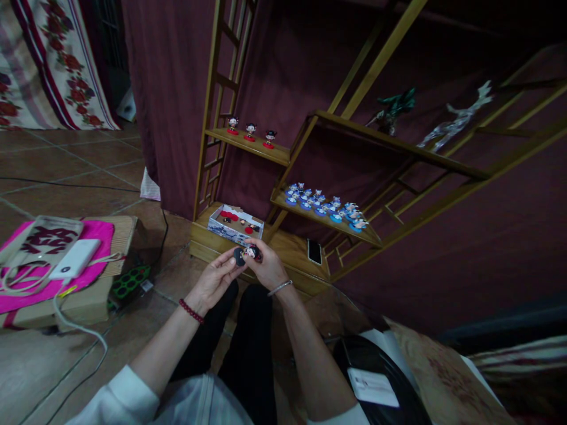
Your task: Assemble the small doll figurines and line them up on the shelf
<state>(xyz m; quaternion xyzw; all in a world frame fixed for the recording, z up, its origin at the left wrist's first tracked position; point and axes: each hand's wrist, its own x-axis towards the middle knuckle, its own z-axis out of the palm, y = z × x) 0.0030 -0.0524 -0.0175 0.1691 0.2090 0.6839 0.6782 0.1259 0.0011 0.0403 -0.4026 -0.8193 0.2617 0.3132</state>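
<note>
My left hand (215, 278) pinches a dark round base (239, 256) between thumb and fingers. Close against it, my right hand (269, 267) is closed on a small figurine (251, 252) with black hair and a pale face. I cannot tell whether base and figurine are joined. Just beyond my hands, an open cardboard box (214, 226) with a patterned side sits on the wooden unit's bottom level, holding red discs and small dark-haired figurine parts. Three figurines on red bases (250, 132) stand on the shelf above it.
Rows of blue-and-white figurines (321, 202) fill a middle shelf (301, 211). A phone (314, 251) lies on the lower level. Higher up are a green ornament (396, 106) and a clear one (458, 118). Left, a power bank (76, 260) with cables rests on pink cloth; a black stool (376, 378) stands right.
</note>
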